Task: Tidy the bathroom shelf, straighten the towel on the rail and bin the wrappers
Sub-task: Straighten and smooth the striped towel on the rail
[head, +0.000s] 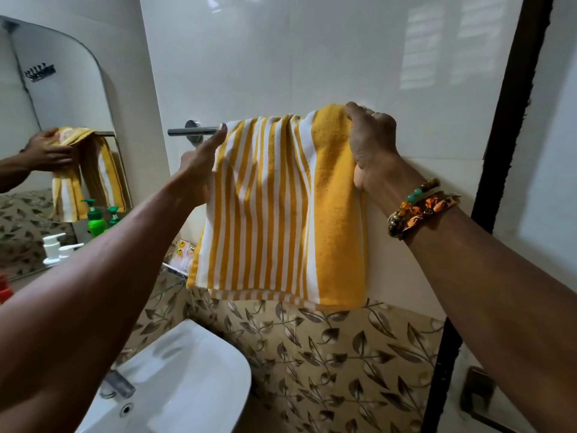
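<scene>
Two hands hold one yellow and white striped cloth towel (274,214). The right hand (371,142) curls its fingers over the top right corner and pinches it. The left hand (199,164) pinches the left edge, with its thumb in front and its fingers hidden behind. The towel hangs over one shiny metal rail (193,131) on the white wall, bunched a bit at the top. One white sink (187,370) sits below it. Two green pump bottles (93,217) and two white pump bottles (51,245) show by one mirror (56,98). I cannot tell which are reflections.
</scene>
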`<state>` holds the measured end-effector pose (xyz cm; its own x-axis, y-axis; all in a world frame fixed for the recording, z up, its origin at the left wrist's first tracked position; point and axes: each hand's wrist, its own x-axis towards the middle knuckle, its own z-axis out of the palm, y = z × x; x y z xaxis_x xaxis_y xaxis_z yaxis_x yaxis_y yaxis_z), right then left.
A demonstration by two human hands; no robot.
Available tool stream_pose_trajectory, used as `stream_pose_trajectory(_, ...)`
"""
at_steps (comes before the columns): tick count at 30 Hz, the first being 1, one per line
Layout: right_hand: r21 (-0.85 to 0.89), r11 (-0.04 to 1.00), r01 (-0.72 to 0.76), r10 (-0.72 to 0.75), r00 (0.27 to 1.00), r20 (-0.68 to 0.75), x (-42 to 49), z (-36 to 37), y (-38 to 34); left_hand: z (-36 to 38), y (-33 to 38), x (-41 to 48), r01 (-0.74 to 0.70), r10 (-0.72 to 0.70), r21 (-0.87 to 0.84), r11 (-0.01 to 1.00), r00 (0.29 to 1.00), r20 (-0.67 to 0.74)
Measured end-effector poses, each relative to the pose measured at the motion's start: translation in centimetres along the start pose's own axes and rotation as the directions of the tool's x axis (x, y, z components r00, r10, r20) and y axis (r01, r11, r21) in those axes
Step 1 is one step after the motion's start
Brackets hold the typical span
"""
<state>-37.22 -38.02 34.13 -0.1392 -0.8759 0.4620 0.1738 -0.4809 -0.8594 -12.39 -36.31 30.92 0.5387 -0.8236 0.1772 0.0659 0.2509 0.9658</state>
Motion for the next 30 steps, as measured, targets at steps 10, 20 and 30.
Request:
stream_pose_trajectory(10, -0.081, 0.995, 0.053, -0.051, 0.998, 0.027, 1.1, -0.3, -0.1, 0.4, 1.5, 2.5, 0.003, -0.014, 0.061, 0.998, 0.983, 0.186)
stream_pose_trajectory(20, -0.305, 0.951, 0.05, -0.086, 0.991, -0.107, 1.6, 0.8, -1.3, -0.3, 1.7, 8.5, 0.011, -0.02, 0.04, 0.999, 0.971, 0.237)
stream_pose_trajectory(30, -0.345, 0.938, 0.023, -0.099, 0.974, -0.203, 1.1, 1.7, -0.9, -3.3, 2.6, 11.9, 0.041, 0.0, -0.126, 0.991, 0.951, 0.309)
